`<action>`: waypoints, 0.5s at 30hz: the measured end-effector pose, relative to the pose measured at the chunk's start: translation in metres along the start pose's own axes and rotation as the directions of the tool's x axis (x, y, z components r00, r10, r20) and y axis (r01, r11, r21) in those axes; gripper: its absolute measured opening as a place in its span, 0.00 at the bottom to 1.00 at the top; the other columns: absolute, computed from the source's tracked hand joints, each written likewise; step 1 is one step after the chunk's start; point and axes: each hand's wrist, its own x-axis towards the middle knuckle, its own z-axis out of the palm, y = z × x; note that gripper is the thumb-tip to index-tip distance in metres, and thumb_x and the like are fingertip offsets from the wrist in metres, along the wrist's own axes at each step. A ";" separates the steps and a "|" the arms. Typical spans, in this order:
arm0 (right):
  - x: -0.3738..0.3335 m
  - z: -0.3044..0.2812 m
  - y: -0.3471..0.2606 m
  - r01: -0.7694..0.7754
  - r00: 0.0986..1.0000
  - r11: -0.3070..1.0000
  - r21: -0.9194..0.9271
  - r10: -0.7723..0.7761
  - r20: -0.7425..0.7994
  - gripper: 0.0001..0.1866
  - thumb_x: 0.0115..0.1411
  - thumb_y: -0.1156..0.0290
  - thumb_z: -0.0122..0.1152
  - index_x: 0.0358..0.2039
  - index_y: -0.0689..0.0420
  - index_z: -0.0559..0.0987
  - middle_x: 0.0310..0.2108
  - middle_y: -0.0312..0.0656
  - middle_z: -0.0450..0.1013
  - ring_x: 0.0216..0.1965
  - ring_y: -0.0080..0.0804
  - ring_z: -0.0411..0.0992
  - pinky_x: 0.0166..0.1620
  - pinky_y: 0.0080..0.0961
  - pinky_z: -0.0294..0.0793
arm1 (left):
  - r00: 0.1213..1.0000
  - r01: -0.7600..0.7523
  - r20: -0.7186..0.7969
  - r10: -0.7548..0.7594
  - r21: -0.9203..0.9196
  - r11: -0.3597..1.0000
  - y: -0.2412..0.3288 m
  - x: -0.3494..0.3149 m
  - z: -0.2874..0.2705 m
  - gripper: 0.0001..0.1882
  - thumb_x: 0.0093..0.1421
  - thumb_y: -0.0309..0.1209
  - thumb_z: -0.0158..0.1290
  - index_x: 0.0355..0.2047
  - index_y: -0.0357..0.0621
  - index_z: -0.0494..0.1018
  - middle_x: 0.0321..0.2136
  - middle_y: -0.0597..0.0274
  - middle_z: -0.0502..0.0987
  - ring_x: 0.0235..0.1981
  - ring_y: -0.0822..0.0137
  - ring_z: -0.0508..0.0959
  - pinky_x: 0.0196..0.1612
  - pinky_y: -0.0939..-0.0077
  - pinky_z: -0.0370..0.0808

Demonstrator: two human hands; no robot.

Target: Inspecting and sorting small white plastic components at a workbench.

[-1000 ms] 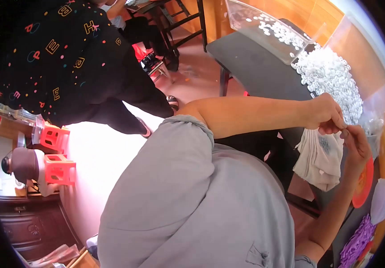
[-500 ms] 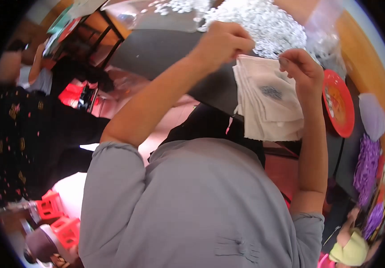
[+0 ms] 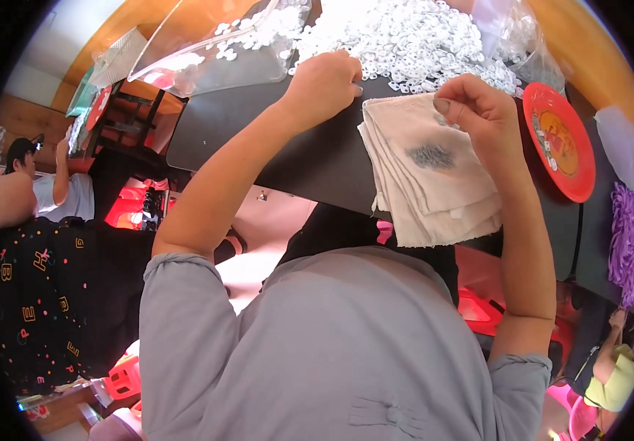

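Observation:
Small white plastic pieces with holes (image 3: 405,40) lie heaped at the far side of the dark table. At the heap's near edge is my left hand (image 3: 324,87), fingers curled and pressed together; whatever they hold is hidden. A folded cream cloth (image 3: 398,147) with a dark grey smudge lies on the table's front edge, partly overhanging it. Above its right side hovers my right hand (image 3: 482,114), thumb and forefinger pinched. Anything between those fingertips is too small to make out.
Right of the cloth stands a red plate (image 3: 578,158) with a few white pieces on it. A clear plastic tub (image 3: 240,70) with loose pieces sits at the far left. Purple strips (image 3: 626,242) hang at the right. People sit at the left and lower right.
The view has shifted. My left hand has moved away from the cloth's far edge, leftward along the heap. My right hand stays pinched above the cloth.

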 end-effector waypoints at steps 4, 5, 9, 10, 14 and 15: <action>0.000 0.000 0.002 0.004 1.000 0.999 -0.034 -0.004 -0.002 0.02 0.58 0.77 0.60 0.31 0.61 0.76 0.24 0.27 0.70 0.27 0.13 0.64 0.33 0.12 0.63 | 0.999 -0.011 0.046 0.010 0.007 1.000 -0.001 -0.004 0.007 0.07 0.54 0.31 0.55 0.29 0.40 0.75 0.31 0.57 0.76 0.33 0.52 0.76 0.37 0.60 0.71; 0.001 0.000 0.001 0.002 1.000 1.000 -0.025 -0.002 -0.002 0.02 0.58 0.77 0.60 0.31 0.61 0.76 0.24 0.27 0.70 0.27 0.13 0.64 0.33 0.12 0.63 | 0.999 -0.031 0.033 0.030 0.019 0.999 -0.001 -0.005 0.008 0.07 0.55 0.31 0.54 0.29 0.39 0.75 0.31 0.57 0.76 0.34 0.52 0.76 0.37 0.59 0.71; 0.000 0.000 0.002 0.019 1.000 1.000 -0.023 -0.019 -0.001 0.02 0.57 0.77 0.60 0.31 0.61 0.77 0.24 0.27 0.70 0.27 0.12 0.64 0.33 0.12 0.63 | 0.998 -0.049 0.041 0.047 0.048 0.998 0.000 -0.003 0.011 0.08 0.58 0.31 0.52 0.28 0.38 0.73 0.33 0.56 0.75 0.35 0.50 0.75 0.37 0.58 0.71; 0.000 0.000 0.001 0.018 1.000 1.000 -0.023 -0.018 -0.004 0.02 0.57 0.77 0.60 0.31 0.61 0.77 0.24 0.27 0.70 0.27 0.12 0.64 0.33 0.12 0.63 | 0.998 -0.052 0.043 0.050 0.047 0.998 -0.001 -0.003 0.013 0.08 0.58 0.31 0.52 0.28 0.38 0.73 0.33 0.56 0.75 0.35 0.50 0.75 0.37 0.58 0.71; 0.000 -0.003 -0.002 0.004 0.999 0.999 -0.032 -0.005 -0.042 0.03 0.57 0.76 0.60 0.31 0.61 0.77 0.23 0.27 0.70 0.26 0.13 0.64 0.32 0.11 0.63 | 0.994 -0.051 -0.101 0.033 -0.184 0.982 0.005 0.000 0.016 0.06 0.56 0.28 0.55 0.29 0.37 0.74 0.25 0.57 0.75 0.25 0.60 0.75 0.29 0.66 0.71; 0.000 -0.003 -0.002 0.000 0.998 1.000 -0.030 -0.002 -0.055 0.03 0.57 0.74 0.60 0.30 0.60 0.77 0.23 0.28 0.70 0.26 0.13 0.65 0.31 0.11 0.62 | 0.995 0.068 -0.043 -0.095 -0.420 0.905 0.014 0.001 0.010 0.05 0.57 0.27 0.56 0.30 0.38 0.74 0.22 0.62 0.75 0.23 0.69 0.75 0.25 0.73 0.70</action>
